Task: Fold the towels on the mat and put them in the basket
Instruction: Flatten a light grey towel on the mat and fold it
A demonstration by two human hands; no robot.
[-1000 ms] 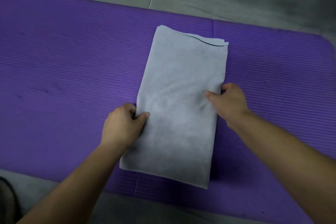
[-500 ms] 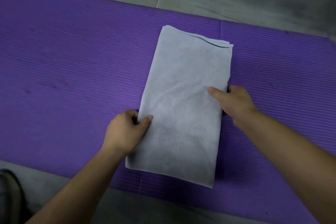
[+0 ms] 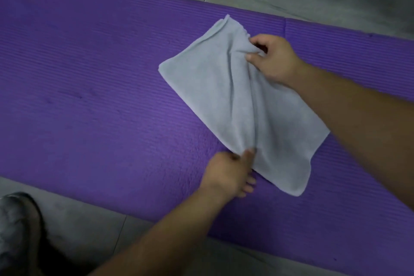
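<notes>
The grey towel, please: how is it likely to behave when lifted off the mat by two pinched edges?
Probably floppy: the towel creases between the right hand and left hand pinching it. Likely light, since fingertip pinches alone raise a ridge. Its free corners would probably sag.

A pale grey folded towel is spread slantwise on the purple ribbed mat, and is gathered into a raised crease along its middle.
</notes>
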